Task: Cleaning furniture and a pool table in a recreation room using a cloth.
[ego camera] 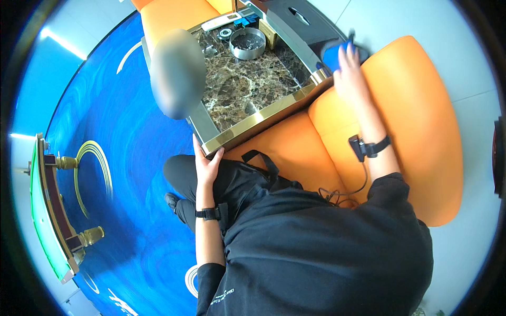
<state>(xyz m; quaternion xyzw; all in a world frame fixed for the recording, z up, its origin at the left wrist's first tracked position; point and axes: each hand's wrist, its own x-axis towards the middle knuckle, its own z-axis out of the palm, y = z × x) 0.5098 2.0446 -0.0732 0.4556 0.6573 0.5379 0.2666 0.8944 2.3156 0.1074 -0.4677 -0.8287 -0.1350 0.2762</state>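
Observation:
My left hand [207, 164] rests at the near left corner of a marble-topped side table [237, 93] with a gold-coloured edge, thumb and fingers spread around that corner. Up on the right, my right hand [350, 75] reaches over the orange seat's side to a blue item [332, 57], perhaps a cloth or a bin lining; blur hides whether the fingers grip it. A round metal ashtray [248, 43] with dark contents stands on the marble. Behind it lie a white remote control [220, 21], small blue cubes [246, 20] and a small round black item [225, 34].
I sit on an orange leather seat [292, 146], with a thin cable beside me. Another orange seat [174, 17] stands beyond the table. A dark cabinet [292, 23] adjoins the table's right side. A green-topped billiard table [45, 221] stands far left on blue carpet.

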